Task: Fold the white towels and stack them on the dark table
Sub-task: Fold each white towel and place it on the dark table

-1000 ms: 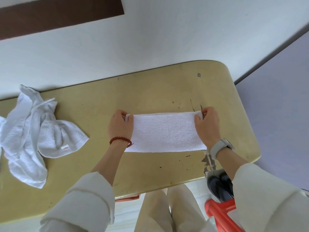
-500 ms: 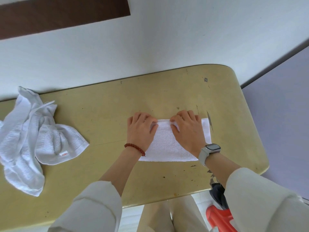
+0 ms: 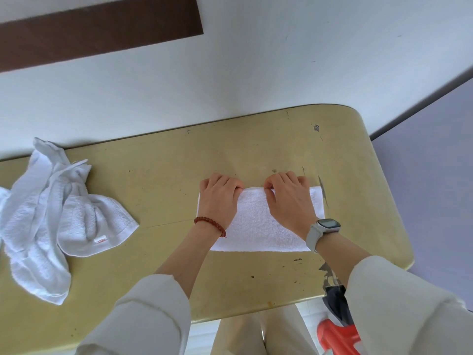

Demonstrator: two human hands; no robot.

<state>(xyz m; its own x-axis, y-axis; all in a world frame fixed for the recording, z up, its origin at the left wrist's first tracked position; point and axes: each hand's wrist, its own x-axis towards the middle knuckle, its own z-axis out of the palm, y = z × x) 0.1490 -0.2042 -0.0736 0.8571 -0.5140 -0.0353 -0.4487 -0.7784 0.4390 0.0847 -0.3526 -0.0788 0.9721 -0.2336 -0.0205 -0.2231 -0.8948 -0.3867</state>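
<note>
White folded towel [image 3: 258, 221] lies flat on the yellow counter [image 3: 163, 175], right of centre. I see both grips on its far edge: left hand [image 3: 217, 198] & right hand [image 3: 289, 198], fingers curled, pinching the cloth. Loose towel pile [image 3: 51, 219] sits well left.

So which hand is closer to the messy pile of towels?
Left. The left hand grips the folded towel at its left end, on the pile side; the right hand sits farther right.
</note>
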